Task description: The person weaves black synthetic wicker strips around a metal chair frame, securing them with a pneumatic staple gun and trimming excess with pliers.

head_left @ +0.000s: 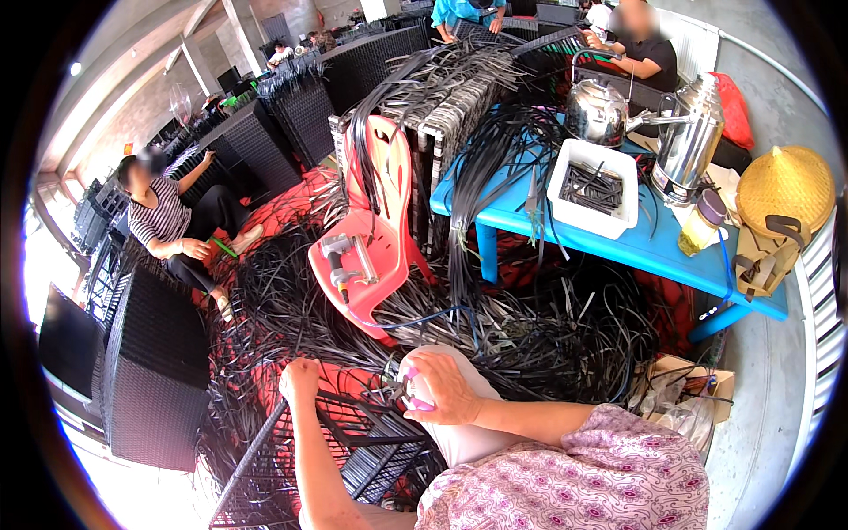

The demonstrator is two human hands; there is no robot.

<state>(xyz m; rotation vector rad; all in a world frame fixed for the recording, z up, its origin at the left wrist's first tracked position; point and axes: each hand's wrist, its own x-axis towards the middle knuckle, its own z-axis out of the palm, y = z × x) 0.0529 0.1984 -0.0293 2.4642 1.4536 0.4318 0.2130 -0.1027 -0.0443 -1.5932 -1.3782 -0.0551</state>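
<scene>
My right hand [449, 385] is closed around a pair of pink-handled clippers [417, 394], whose dark metal end points left. Below the clippers is a black woven frame [353, 433] with metal bars and strips, resting by my lap. At its far left corner my left hand [299, 382] is closed in a fist; what it grips, if anything, is too small to make out. Loose black plastic strips [274, 291] cover the floor around the frame.
Ahead, a pink plastic chair [382, 231] holds a nail gun [339, 267]. On the right, a blue table [530, 225] bears a white tub [554, 199], kettle [597, 113], flask [689, 141] and jar [704, 221]. A seated person [163, 212] works at left; others work behind.
</scene>
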